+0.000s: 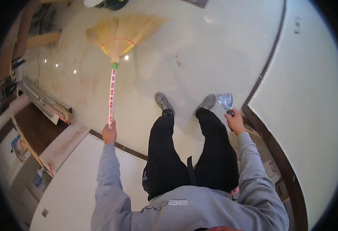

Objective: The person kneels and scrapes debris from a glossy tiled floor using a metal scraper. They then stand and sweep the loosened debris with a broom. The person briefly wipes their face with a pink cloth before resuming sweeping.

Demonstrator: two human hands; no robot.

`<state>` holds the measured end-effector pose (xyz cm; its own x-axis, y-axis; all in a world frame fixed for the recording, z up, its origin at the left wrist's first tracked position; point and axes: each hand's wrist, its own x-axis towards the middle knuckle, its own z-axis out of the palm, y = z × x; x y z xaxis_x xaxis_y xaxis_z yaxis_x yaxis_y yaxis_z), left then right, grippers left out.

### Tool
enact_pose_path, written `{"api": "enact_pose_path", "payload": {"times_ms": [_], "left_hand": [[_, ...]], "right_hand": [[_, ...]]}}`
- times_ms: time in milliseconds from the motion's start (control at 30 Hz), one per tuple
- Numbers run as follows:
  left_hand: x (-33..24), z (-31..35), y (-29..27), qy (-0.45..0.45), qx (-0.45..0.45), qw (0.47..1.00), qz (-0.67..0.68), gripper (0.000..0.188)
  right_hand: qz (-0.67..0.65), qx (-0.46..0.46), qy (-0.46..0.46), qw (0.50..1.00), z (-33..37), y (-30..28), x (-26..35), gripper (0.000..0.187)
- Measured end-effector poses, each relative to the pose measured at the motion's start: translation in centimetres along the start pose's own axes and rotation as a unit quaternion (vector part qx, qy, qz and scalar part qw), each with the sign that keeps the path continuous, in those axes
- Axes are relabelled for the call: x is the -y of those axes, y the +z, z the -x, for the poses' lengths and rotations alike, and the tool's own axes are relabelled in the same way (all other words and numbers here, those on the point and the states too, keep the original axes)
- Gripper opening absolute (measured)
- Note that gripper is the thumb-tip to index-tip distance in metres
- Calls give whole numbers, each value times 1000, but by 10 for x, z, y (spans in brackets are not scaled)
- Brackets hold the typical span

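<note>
Gripping a broom (pixel 114 73) with curled left fingers (pixel 109 133), lengthwise straight ahead of them; clasping a scraper (pixel 225 101) with curled right fingers (pixel 235 120), blade-forward.

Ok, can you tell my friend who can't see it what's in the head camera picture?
Seen from above, someone in a gray sweatshirt holds a straw broom in the left hand and a metal-bladed scraper in the right hand. Their gray shoes are on a pale, shiny floor.
</note>
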<state>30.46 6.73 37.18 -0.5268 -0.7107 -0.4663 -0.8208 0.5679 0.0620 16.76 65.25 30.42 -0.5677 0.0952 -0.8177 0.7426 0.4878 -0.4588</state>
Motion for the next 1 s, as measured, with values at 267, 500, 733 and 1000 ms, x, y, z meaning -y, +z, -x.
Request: {"api": "enact_pose_path", "payload": {"times_ms": [267,500,733,1000], "left_hand": [[-123,78,-77,219,61,966,-121,49],[-267,73,-52,344,164,903,-199,33],[-291,63,71,362,104,860,-345,25],[-252,7,62,196,178,909,-323,26]], "right_hand": [[77,-119,60,988,129,-120,-191,36],[-152,-4,83,985,163,-64,-362,39],[-93,77,159,980,171,-91,-272,14],[-59,4,60,996,197,-104,-180,19]]}}
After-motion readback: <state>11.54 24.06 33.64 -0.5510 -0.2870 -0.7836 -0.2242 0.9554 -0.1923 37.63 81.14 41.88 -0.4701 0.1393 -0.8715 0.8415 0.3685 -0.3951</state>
